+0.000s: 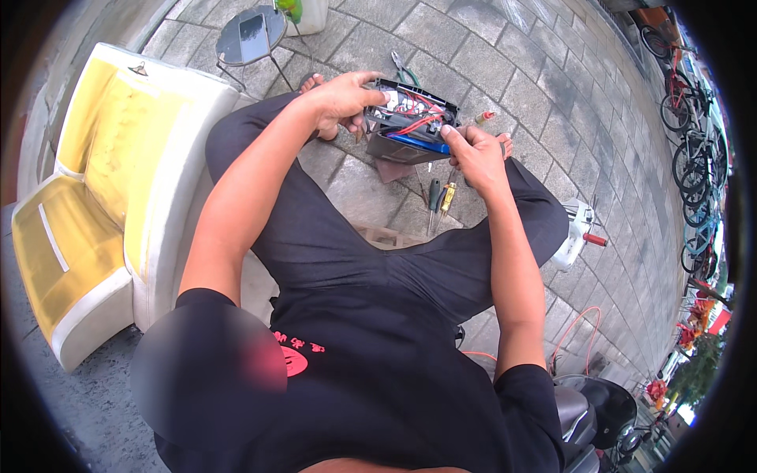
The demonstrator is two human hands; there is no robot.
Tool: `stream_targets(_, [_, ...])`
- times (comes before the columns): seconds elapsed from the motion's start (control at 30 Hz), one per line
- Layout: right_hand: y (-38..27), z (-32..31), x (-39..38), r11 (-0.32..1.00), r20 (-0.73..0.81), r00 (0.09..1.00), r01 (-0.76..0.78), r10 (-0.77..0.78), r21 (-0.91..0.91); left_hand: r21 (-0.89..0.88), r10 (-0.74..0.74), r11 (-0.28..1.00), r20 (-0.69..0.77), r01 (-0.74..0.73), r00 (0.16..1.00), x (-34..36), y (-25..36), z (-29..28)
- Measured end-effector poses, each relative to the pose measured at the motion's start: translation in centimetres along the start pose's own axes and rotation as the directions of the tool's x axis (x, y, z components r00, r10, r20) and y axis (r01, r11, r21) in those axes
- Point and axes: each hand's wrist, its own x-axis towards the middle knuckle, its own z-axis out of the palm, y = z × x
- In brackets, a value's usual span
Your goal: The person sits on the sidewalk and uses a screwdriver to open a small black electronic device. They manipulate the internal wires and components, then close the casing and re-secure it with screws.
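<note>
Between my knees is an open black electronic housing [394, 147], tilted, with red wires, inner boards and a blue part along its front side. My left hand [344, 102] grips its left end, fingers curled round the edge. My right hand [473, 156] holds its right end, thumb up near the blue part. Beyond it, green-handled pliers [404, 72] lie on the pavement. Below it lie a dark-handled screwdriver [434, 195] and a yellow-handled screwdriver [448, 199]. A small yellow and red tool [484, 117] lies to the right.
A yellow and white padded seat [150, 158] stands at my left, with a small round table [236, 43] beyond. Paving [568, 118] stretches right to parked bicycles [684, 173]. A white tool with a red handle [573, 236] is beside my right knee; an orange cord [591, 311] lies lower right.
</note>
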Motion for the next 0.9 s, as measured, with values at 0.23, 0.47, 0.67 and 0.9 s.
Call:
stream_targets(0.23, [0.1,0.3,-1.0,0.999,-0.034,0.999,-0.025,0.026,0.027,0.156,0.173,0.973,0.005,-0.171,0.985,1.8,-0.3,-1.1])
stream_targets(0.47, [1.0,1.0,-1.1,0.998,-0.110,0.993,0.043,-0.037,0.048,0.095,0.218,0.972,-0.045,-0.213,0.975,-0.8,-1.2,-2.5])
stream_targets(0.67, [1.8,1.9,-0.3,0.962,-0.163,0.986,0.077,-0.034,0.263,0.372,0.272,0.891,0.020,-0.260,0.962,-1.1,-1.0,-2.9])
stream_targets(0.9, [-1.0,0.5,0.2,0.954,-0.063,0.989,-0.112,0.135,0.279,0.177,0.262,0.950,-0.008,-0.257,0.965,0.7,-0.6,-3.6])
